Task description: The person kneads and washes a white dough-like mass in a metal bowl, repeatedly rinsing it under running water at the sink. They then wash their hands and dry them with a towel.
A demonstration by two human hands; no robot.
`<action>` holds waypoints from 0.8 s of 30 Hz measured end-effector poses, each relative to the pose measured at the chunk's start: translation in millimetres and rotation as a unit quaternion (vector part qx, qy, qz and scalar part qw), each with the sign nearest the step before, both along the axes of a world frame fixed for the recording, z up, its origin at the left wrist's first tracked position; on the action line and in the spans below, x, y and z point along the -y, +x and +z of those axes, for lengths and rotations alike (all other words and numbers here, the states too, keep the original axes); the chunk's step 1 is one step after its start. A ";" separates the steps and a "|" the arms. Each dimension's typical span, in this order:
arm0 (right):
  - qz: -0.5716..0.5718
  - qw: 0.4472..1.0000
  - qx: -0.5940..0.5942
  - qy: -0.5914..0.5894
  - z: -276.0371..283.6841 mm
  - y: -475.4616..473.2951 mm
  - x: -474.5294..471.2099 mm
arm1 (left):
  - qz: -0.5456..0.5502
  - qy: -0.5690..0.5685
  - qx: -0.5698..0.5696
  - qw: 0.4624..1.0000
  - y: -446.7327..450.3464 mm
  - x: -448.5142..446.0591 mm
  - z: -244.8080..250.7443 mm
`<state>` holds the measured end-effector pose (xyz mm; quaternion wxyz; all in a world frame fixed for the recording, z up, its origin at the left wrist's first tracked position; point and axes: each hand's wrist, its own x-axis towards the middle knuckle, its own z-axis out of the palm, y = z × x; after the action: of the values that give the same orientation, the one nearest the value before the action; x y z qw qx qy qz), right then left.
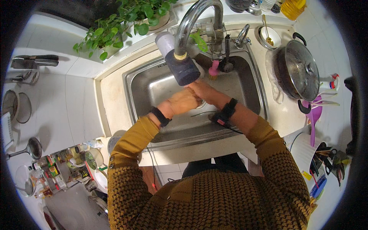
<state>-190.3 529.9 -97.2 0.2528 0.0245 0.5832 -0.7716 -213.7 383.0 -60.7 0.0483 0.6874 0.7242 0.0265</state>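
My left hand (184, 101) and my right hand (203, 91) come together over the stainless-steel sink (149, 86), touching each other below the faucet's water filter (185, 70). The fingers are blurred and partly hidden by the filter, so whether anything is between them does not show. A pale round rim (202, 104) peeks out under the hands, perhaps the drain. The filter, dark in front and pale behind, hangs on the curved chrome faucet (184, 27). Both wrists wear black straps. A pink-handled brush (213, 69) hangs in the sink behind my right hand.
A black ladle (228, 66) hangs beside the brush. At right stand a lidded wok (300, 70) and a white bowl (271, 38) with a spoon. Potted plants (109, 37) line the sill. A green scrubbing tool (199, 41) sits in the rack behind the faucet.
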 end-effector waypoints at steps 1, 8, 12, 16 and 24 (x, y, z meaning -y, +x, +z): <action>0.026 0.998 -0.057 -0.001 0.7 2.8 -1.1 | -0.017 0.000 -0.041 0.999 -1.2 3.6 2.4; 0.013 0.976 -0.137 0.167 -24.0 -0.2 2.5 | 0.082 -0.004 0.076 0.994 8.0 -1.9 -6.2; -0.082 0.996 0.033 -0.033 -48.1 -21.8 15.6 | 0.062 -0.085 0.080 0.991 1.6 -8.0 -12.8; -0.118 0.984 -0.131 0.028 -46.4 -33.8 29.3 | 0.060 0.013 0.040 0.997 -8.9 3.8 -10.2; -0.177 0.898 -0.363 0.173 -38.4 2.4 39.4 | 0.265 0.041 0.096 0.959 1.3 8.1 -20.3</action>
<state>-187.9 490.5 -135.6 -0.1252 -0.1111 0.7452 -0.6455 -212.5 374.9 -81.1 0.0802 0.4664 0.8707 0.1336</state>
